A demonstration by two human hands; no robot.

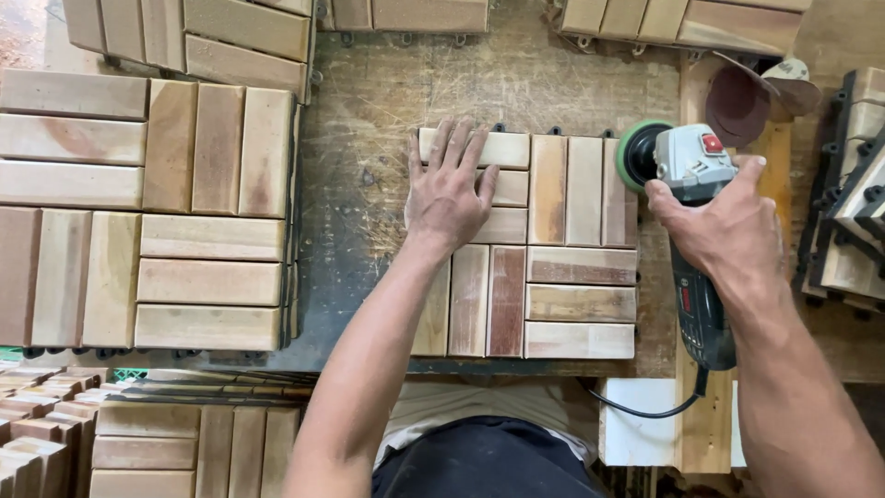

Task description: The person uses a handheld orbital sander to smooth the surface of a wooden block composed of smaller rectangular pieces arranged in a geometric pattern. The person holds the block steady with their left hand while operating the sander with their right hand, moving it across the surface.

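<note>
One square slatted wooden tile (553,277)

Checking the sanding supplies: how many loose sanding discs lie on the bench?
2, both at the top right beyond the sander: a dark maroon disc and a tan disc overlapping its right edge. More may lie hidden under them.

A scratched workbench (516,83) (dusty) carries wooden slat tiles (562,267) and sanding discs (751,97).
</note>
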